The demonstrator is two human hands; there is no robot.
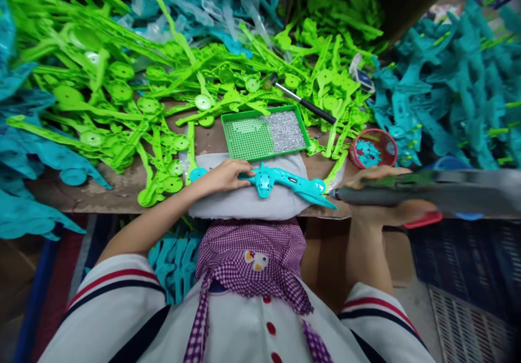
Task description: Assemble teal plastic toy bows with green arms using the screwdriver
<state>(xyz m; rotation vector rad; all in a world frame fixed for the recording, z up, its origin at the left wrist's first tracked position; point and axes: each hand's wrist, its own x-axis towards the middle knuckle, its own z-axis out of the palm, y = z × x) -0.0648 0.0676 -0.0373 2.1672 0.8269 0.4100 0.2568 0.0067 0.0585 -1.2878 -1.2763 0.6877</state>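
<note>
2 hands work at a cluttered bench: the left hand [226,176] presses flat on a teal plastic toy [280,181] lying on a grey cushion [248,203], while the right hand [386,200] grips a powered screwdriver [427,192]. Its tip could slip off the glossy shell.

Teal toy part [285,181] on grey pad [248,203]; green tray [262,133] with silver screws [285,129]; my scarf [252,257] purple-white check.

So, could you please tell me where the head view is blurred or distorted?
Head view: the power tool in the right hand is smeared by motion; the left hand on the blue toy part is sharp; the edges bend wide-angle, and the green tray looks evenly lit.
</note>
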